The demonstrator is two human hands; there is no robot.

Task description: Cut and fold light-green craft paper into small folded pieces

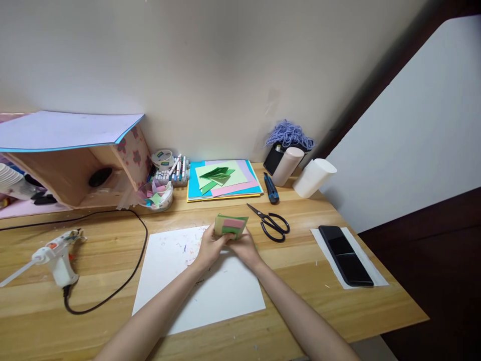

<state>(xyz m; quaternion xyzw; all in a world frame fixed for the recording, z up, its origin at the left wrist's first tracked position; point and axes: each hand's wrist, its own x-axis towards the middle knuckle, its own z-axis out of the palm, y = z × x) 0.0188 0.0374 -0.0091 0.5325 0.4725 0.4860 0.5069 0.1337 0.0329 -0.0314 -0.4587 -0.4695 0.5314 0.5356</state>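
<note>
Both my hands meet over a white sheet of paper (225, 291), holding up a small green folded paper piece (221, 229) with a pink strip across it. My left hand (211, 246) grips its left side, the thumb pressed on the front. From below and the right, my right hand (245, 248) closes on the same piece; its fingers are partly hidden behind it. Small coloured scraps and marks dot the white sheet. Black-handled scissors (273, 224) lie with slightly parted blades to the right of my hands.
A glue gun (60, 258) with its cord lies at left, before a cardboard box (131, 155). Behind my hands are stacked coloured papers (193, 188), a bowl of scraps (160, 198) and markers (176, 168). Rightward are a utility knife (271, 189), paper rolls (313, 179) and a phone (345, 255).
</note>
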